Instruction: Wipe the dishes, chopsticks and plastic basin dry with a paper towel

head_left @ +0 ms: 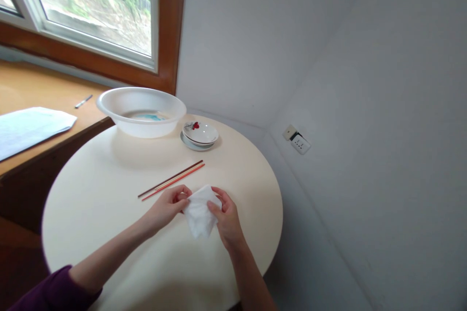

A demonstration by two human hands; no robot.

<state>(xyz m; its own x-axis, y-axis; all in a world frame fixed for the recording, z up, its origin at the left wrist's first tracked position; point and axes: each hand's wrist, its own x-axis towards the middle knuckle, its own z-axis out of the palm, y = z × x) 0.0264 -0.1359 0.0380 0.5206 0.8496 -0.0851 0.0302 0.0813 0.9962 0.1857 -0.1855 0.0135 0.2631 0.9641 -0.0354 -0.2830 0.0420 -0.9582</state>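
Observation:
Both my hands hold a white cloth [199, 214] just above the round cream table [109, 214]. My left hand [168, 206] pinches its left edge with fingers closed. My right hand [226, 218] grips its right side, fingers curled on it. A pair of reddish-brown chopsticks [171, 180] lies on the table just beyond my left hand. Farther back stand small white bowls stacked on a saucer [200, 133], one with a red mark. A large white basin [141, 111] holding a little bluish water sits at the table's far edge.
A wooden sill or counter [36, 87] on the left carries a folded pale sheet [29, 129] and a pen [83, 101]. A window is above it. Grey walls close the corner on the right, with a wall socket [297, 139] low down.

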